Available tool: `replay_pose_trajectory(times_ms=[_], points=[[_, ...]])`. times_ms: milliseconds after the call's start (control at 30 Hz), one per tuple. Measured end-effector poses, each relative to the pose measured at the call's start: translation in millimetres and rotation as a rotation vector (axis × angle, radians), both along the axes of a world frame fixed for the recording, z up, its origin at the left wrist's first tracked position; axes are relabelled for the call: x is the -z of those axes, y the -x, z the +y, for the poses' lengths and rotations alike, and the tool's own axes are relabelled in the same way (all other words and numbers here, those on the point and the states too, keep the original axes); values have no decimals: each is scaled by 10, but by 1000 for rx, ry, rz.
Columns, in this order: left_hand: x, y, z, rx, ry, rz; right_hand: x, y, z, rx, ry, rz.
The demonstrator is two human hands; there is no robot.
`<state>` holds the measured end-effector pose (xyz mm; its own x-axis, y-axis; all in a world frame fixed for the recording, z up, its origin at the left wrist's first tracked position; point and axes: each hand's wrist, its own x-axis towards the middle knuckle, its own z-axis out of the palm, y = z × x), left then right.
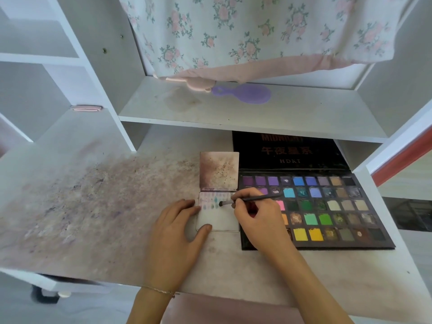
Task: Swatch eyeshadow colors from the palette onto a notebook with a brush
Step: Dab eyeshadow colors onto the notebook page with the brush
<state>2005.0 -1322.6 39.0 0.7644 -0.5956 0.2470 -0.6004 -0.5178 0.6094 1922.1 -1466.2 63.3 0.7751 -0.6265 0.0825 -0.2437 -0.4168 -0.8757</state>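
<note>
Left hand [174, 232] lies flat on notebook [218, 218] edge; right hand [254, 216] pinches brush [247, 200] beside palette [327, 206].

A stained white desk [98, 206] carries the open notebook [218, 218] just beside the eyeshadow palette [327, 206].

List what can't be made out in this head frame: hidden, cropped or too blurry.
- Palette, head view: near-left pans are covered by the right hand; the lid's top edge is hidden under the shelf.
- Brush: whether its tip touches the notebook can't be told.
- Notebook: the left hand covers its left edge; the swatches are too small to count.
- Both forearms are cut off by the bottom edge.
</note>
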Motion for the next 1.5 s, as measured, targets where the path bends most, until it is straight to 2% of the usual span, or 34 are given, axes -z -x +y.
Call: replay_pose_trajectory(times_ms=[633, 1500], points=[[-26, 3, -13, -7, -38, -3, 42, -8, -11, -18, 21, 52], [-7, 4, -6, -3, -8, -13, 63, -1, -14, -13, 48, -7]])
